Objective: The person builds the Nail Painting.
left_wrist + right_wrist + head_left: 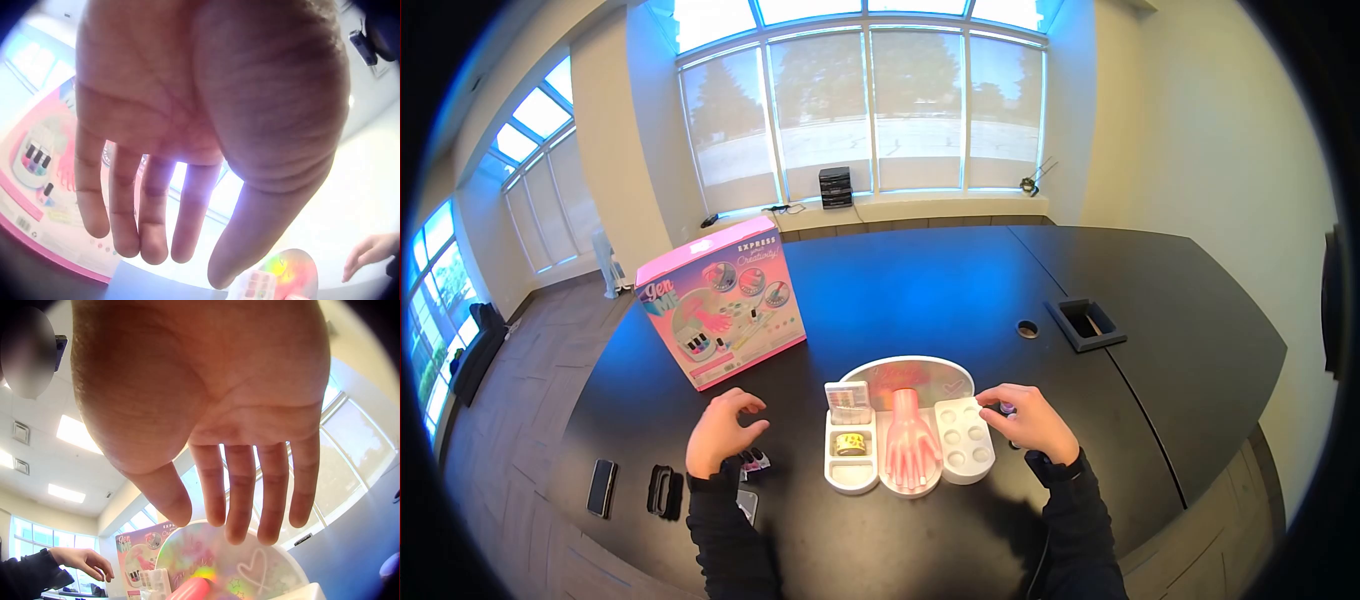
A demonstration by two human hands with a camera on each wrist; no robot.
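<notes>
My left hand (725, 430) hovers over the table left of a white toy manicure stand, its fingers loosely bent and nothing in its palm. On the other side, my right hand (1034, 422) hangs beside the stand's six-well tray (965, 445), also with an empty palm and relaxed fingers. A pink model hand (911, 448) lies fingers forward in the stand's middle, before a rounded shiny back panel (956, 380). The left compartments hold a yellow patterned roll (850, 444), with a small upright pack (848, 402) behind it. A small purple item (1007, 407) is partly hidden by my right hand.
A pink product box (725, 305) stands at the back left. Small dark-capped bottles (754, 460) sit near my left wrist. Farther left lie a phone (602, 488) and a black case-like object (665, 492). A square black table recess (1086, 325) is at right.
</notes>
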